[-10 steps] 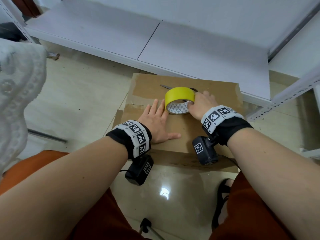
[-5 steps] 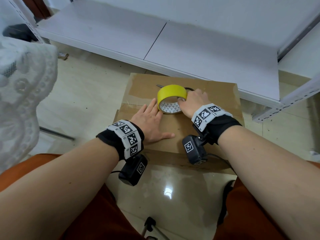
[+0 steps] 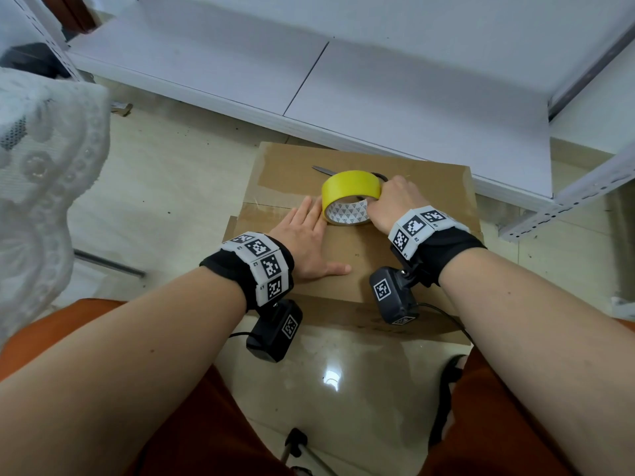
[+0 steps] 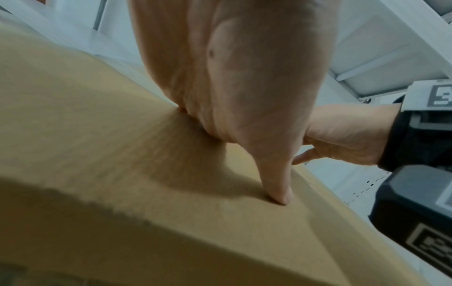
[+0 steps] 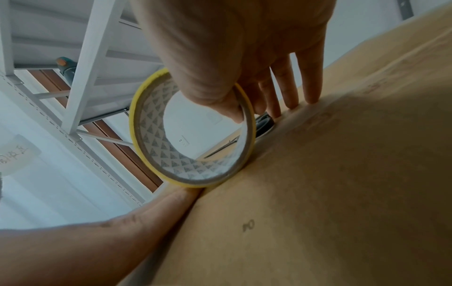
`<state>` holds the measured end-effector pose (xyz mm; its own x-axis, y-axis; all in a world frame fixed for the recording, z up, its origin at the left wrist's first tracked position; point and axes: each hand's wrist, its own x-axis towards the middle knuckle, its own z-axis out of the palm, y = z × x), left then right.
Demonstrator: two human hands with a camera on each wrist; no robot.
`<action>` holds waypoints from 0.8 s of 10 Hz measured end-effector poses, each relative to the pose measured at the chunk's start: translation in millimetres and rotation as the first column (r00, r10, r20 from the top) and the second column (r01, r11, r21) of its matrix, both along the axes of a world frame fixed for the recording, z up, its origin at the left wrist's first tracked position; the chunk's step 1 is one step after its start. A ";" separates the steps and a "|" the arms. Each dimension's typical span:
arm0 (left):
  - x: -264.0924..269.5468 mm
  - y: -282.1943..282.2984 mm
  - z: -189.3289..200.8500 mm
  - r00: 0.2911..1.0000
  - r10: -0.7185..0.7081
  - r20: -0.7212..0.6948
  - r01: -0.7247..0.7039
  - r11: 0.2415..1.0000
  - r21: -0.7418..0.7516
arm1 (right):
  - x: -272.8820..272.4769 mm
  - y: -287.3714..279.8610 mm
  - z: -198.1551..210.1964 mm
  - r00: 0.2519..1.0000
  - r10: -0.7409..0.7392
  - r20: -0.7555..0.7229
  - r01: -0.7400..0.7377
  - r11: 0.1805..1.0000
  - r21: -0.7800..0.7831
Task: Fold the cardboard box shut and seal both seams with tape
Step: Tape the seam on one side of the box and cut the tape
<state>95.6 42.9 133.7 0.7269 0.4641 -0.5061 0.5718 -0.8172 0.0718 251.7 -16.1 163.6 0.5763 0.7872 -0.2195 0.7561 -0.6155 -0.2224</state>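
The cardboard box (image 3: 412,255) stands on the floor with its top flaps folded down. A yellow tape roll (image 3: 350,188) stands on edge on the middle seam. My right hand (image 3: 395,201) grips the roll from the right. In the right wrist view its thumb hooks inside the roll (image 5: 151,135) and its fingers lie outside. My left hand (image 3: 305,231) lies flat on the box top, fingers straight and reaching to the roll's left side. In the left wrist view its thumb (image 4: 276,185) presses on the cardboard (image 4: 122,154). Scissors (image 3: 323,170) lie behind the roll, mostly hidden.
White metal shelving (image 3: 378,80) runs just behind the box, with a slotted post (image 3: 567,201) at the right. White lace cloth (image 3: 41,166) hangs at the left. The box sits on glossy floor tiles, and my knees in orange cloth frame the near side.
Both hands and the roll keep almost the same place on the box. Only the head view has shifted a little.
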 end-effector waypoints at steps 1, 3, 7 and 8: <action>-0.1 -0.2 2.1 1.000 -0.001 -0.017 0.001 1.000 -0.002 | 1.5 0.9 -1.3 0.999 -0.021 -0.033 0.021 1.000 0.021; 1.3 -0.8 3.6 1.000 0.013 -0.025 -0.014 1.000 -0.015 | 7.0 -5.2 0.4 0.998 -0.050 -0.030 0.051 0.998 0.024; 2.7 0.5 2.0 0.999 0.019 -0.038 -0.020 0.999 -0.027 | 10.6 -13.0 11.2 0.992 -0.114 -0.054 0.115 0.993 0.013; 2.3 -0.1 2.0 0.999 0.020 -0.032 -0.021 0.999 -0.025 | 8.7 -14.2 11.0 0.991 -0.122 -0.059 0.124 0.992 0.022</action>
<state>97.9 42.8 135.6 0.7007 0.4656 -0.5405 0.5911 -0.8032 0.0743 260.3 -30.3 174.5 0.6559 0.7171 -0.2356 0.6607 -0.6964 -0.2804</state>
